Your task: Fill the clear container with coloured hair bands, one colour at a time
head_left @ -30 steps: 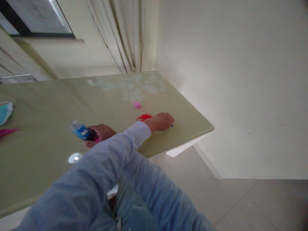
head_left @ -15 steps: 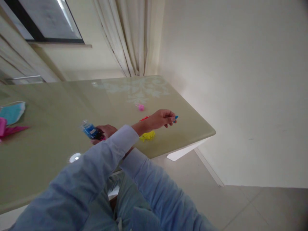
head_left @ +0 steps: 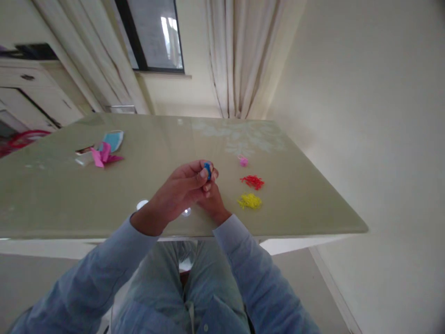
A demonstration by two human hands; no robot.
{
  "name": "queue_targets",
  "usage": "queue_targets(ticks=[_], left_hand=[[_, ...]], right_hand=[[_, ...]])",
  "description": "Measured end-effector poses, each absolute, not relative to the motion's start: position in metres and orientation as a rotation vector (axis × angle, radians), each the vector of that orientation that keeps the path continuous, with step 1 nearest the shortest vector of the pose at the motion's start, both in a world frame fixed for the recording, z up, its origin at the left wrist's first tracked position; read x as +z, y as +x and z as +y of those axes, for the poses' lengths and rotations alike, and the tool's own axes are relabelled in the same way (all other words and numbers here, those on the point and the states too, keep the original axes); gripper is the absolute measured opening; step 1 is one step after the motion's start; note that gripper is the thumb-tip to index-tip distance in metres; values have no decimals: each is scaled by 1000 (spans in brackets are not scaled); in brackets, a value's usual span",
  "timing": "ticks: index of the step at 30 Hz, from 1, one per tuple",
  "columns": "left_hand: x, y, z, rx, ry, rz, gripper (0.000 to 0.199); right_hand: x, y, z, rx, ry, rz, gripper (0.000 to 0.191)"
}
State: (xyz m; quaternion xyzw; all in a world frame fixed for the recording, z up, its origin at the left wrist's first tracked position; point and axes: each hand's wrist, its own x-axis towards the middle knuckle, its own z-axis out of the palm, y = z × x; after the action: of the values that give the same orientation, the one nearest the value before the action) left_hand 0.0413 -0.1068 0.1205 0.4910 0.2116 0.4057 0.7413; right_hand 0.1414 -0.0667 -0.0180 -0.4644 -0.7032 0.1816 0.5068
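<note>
My left hand [head_left: 182,185] pinches a small blue piece [head_left: 207,170] between thumb and fingers, above the table in front of me. Right behind it, touching it, my right hand [head_left: 210,197] has curled fingers close to the blue piece. My left hand covers much of it, so what it holds is hidden. To the right of the hands lie a loose heap of thin red strands [head_left: 253,182], a heap of thin yellow strands [head_left: 250,201] and a small pink bundle [head_left: 244,161]. A clear round object [head_left: 187,212] sits below my hands.
The greenish glossy table [head_left: 306,208] ends at a wall on the right. A white disc [head_left: 142,204] lies left of my wrists. Farther left are a folded pink item [head_left: 103,155] and a blue face mask [head_left: 114,140]. Curtains [head_left: 239,60] hang behind.
My left arm has drawn back from across my right arm, and my hands now meet at the middle. The clear container of blue pieces in my right hand no longer shows. The view turned left.
</note>
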Motion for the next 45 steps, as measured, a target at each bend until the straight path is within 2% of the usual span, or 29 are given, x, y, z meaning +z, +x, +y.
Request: queue_targets(ticks=[6,13,16,21,28,35,40,45], left_hand=[[116,1,-115,1017,1051,527,29],[106,-13,-103,1095,1089,599,31],[101,-23,-91,1194,1270,749,27],[96,-31,-68,1347,1922,1153,6],[102,-31,-62,1085,2524,1265,16],[114,-30,-56,819,2723,1361,20],[124,-30,-49,589,2811,1260,25],[125,-33,-48,728,2711,1193,27]], right_hand=[[-19,144,-77,515,-1057,-1623,38],[-17,146,-77,510,-1092,-1631,38],[-17,145,-77,479,-1106,-1643,40],[-16,145,-77,389,-1071,-1689,40],[-13,146,-77,232,-1051,-1702,37],[-13,146,-76,200,-1054,-1705,37],[-9,146,-78,189,-1046,-1699,36],[-9,146,-77,202,-1048,-1668,35]])
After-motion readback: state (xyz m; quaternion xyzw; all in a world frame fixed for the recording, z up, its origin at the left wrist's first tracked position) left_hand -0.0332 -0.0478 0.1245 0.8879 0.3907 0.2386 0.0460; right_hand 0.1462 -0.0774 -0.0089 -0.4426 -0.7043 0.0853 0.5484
